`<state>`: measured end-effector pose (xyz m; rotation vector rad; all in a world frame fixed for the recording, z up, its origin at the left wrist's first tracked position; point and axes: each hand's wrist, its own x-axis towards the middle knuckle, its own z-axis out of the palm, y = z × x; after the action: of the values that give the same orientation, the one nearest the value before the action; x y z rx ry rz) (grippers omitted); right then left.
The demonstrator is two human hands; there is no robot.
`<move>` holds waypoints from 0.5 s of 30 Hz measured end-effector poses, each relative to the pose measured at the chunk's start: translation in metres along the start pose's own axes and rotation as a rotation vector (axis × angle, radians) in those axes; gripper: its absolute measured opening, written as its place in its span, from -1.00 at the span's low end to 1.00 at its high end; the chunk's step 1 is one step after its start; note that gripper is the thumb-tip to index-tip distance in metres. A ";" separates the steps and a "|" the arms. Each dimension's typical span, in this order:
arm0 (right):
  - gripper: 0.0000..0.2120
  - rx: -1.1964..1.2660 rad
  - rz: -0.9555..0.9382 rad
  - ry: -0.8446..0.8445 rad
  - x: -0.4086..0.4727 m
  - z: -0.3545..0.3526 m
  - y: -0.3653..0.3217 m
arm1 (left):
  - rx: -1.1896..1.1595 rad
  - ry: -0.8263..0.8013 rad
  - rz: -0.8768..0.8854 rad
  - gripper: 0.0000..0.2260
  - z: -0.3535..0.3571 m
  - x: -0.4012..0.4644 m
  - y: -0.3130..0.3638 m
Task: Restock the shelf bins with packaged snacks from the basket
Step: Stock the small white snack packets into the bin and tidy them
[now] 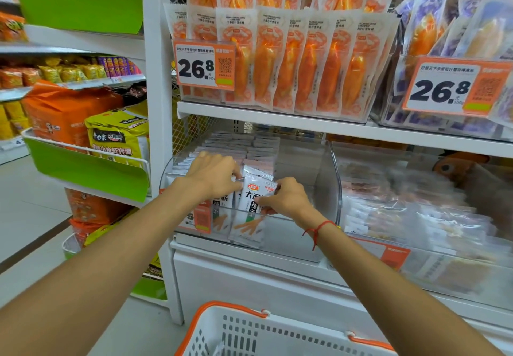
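We face white metal shelving point(277, 118) in a shop aisle, a pale tiled floor point(25, 217) to our left, and green shelf dividers point(83, 167) there.

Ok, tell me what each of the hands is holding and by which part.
Right hand pinches the front white snack packet at its right edge, in the clear bin. Left hand grips packets beside it near their tops.

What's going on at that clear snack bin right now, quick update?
Left hand holding packets in the clear bin. Right hand pinching white snack packet at the bin's front. Basket below. Nothing blocking.
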<state>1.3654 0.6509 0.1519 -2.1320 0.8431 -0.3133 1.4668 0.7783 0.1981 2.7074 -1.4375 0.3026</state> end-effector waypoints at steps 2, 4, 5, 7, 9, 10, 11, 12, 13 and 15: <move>-0.67 -0.030 -0.017 -0.011 0.003 -0.005 -0.004 | -0.043 0.049 -0.013 -0.74 -0.005 0.003 -0.002; -0.71 -0.048 -0.035 -0.040 0.004 -0.013 -0.010 | -0.110 0.070 -0.011 -0.70 -0.006 0.007 -0.001; -0.72 -0.049 -0.038 -0.064 0.004 -0.017 -0.012 | -0.131 0.059 -0.008 -0.67 -0.006 0.009 0.000; -0.72 -0.067 -0.034 -0.108 0.001 -0.018 -0.013 | -0.098 0.061 0.004 -0.70 -0.006 0.013 0.005; -0.72 -0.112 -0.038 -0.097 -0.002 -0.014 -0.011 | -0.009 0.102 0.009 -0.78 -0.006 0.016 0.009; -0.73 -0.139 -0.050 -0.074 -0.003 -0.011 -0.009 | 0.015 0.115 0.013 -0.80 -0.007 0.016 0.010; -0.75 -0.162 -0.062 -0.048 -0.006 -0.010 -0.009 | 0.024 0.109 0.021 -0.81 -0.007 0.017 0.010; -0.77 -0.177 -0.072 -0.023 -0.006 -0.009 -0.008 | 0.023 0.087 0.030 -0.81 -0.006 0.017 0.009; -0.77 -0.179 -0.069 -0.015 -0.007 -0.008 -0.009 | 0.002 0.052 0.035 -0.81 -0.005 0.017 0.006; -0.66 -0.177 -0.058 -0.020 -0.007 -0.005 -0.012 | -0.075 -0.023 0.029 -0.79 -0.004 0.017 0.001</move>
<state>1.3631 0.6580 0.1645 -2.3233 0.8246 -0.2544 1.4749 0.7648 0.2051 2.6411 -1.4646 0.2152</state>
